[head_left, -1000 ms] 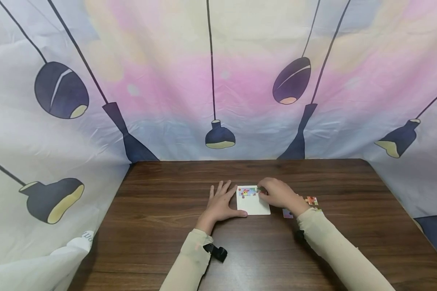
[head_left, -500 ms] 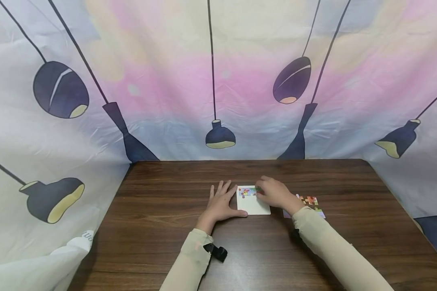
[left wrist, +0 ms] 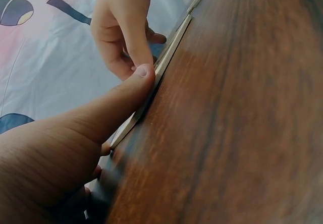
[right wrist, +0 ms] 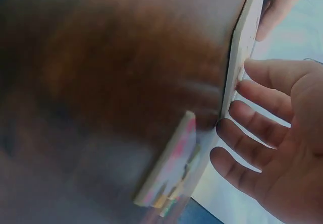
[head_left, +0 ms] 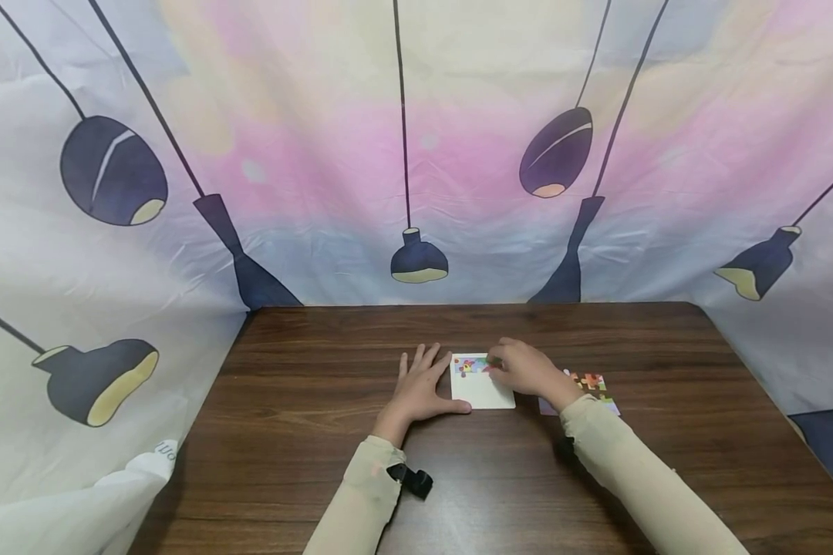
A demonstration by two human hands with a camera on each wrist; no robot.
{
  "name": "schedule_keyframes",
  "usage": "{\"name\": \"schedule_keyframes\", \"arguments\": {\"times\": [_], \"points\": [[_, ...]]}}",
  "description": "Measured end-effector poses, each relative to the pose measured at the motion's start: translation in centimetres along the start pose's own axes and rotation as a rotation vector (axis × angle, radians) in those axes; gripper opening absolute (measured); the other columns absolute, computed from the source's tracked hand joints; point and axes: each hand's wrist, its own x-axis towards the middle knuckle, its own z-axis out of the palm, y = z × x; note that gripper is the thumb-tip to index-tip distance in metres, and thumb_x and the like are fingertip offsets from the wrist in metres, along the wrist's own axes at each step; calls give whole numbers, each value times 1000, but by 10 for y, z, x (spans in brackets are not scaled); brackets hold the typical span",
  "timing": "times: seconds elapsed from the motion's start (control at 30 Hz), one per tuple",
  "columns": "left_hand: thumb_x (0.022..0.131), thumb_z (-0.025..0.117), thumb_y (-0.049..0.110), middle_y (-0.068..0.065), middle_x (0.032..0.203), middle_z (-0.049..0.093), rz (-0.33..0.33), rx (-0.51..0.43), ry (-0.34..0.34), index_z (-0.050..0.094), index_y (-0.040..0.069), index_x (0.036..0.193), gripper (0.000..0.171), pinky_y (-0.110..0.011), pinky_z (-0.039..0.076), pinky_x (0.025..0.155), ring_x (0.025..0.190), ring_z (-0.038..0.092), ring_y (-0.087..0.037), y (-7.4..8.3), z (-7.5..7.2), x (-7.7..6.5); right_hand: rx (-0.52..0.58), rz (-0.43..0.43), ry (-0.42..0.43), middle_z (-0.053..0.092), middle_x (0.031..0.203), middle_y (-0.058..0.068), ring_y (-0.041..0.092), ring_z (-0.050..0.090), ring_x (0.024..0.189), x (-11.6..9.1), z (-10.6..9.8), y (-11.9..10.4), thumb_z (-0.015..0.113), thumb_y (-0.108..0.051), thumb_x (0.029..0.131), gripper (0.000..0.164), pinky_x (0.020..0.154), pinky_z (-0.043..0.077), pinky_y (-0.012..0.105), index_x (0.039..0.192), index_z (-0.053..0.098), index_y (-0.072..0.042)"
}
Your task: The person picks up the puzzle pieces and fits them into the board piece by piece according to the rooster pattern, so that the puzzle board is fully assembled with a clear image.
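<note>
A white square puzzle board [head_left: 482, 395] lies flat on the table, with a row of joined puzzle pieces [head_left: 467, 365] along its far edge. My left hand [head_left: 422, 391] spreads along the board's left side, its thumb pressing the near left corner. At the board's far right corner, my right hand [head_left: 524, 368] bends its fingertips down over a puzzle piece [head_left: 487, 369], with only a bit of it showing. In the right wrist view, the thumb [right wrist: 262, 71] and index finger come together right at the board's surface, while the other fingers bend loosely beside its edge.
More puzzle pieces [head_left: 592, 383], some joined, lie right of the board, partly behind my right wrist. The brown wooden table [head_left: 305, 401] ends at a printed cloth backdrop [head_left: 347, 262] at the back and sides.
My right hand has shifted slightly left over the far right corner of the board, uncovering more of the loose pieces behind its wrist. The left hand stays in place.
</note>
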Motion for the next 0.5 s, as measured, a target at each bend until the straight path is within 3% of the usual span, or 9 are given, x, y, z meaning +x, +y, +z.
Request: {"name": "schedule_keyframes", "arguments": {"times": [0.3, 0.5], "points": [[80, 84, 66, -15, 175, 20, -3, 5, -5, 36, 14, 166, 112, -64, -2, 127, 162, 5, -41, -1, 1, 1, 164, -67, 61, 68, 121, 16, 32, 67, 106, -19, -13, 24, 67, -8, 103, 28, 89, 57, 51, 129, 71, 1], [80, 84, 67, -13, 175, 20, -9, -1, -5, 36, 16, 166, 112, -64, -3, 127, 162, 4, -40, 0, -1, 0, 231, -9, 80, 69, 123, 13, 33, 67, 111, -36, -17, 49, 70, -16, 104, 29, 91, 56, 53, 129, 72, -2]]}}
